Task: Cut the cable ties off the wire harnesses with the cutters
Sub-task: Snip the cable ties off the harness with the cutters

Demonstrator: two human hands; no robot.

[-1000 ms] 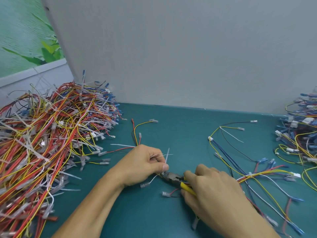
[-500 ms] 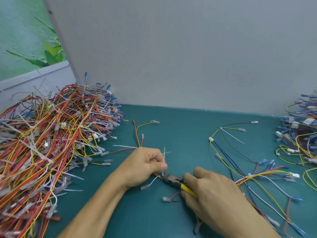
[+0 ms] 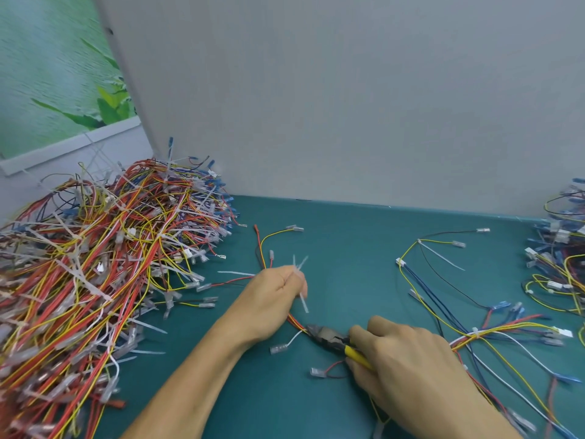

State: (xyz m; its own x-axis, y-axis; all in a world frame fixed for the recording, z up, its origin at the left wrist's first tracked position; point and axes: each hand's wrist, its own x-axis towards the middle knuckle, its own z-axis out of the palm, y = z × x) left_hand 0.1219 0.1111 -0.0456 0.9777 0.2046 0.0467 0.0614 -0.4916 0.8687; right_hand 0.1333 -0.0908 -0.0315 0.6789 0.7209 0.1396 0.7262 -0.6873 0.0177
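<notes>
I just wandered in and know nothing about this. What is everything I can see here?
harness pile: one, red, yellow and white, table's left side
harness in hand: one, red and yellow, under the left hand
cable ties: a few, white, blurred, in the left hand
cutters: one, dark head, yellow handle, at centre
loose harness: one, blue, yellow and black, right of centre
second pile: one, blue and yellow, right edge
table: one, teal, underneath everything
partition: one, grey, behind the table
leaf picture: one, green, top left
left hand: one, grips the cable ties
right hand: one, grips the cutters
</notes>
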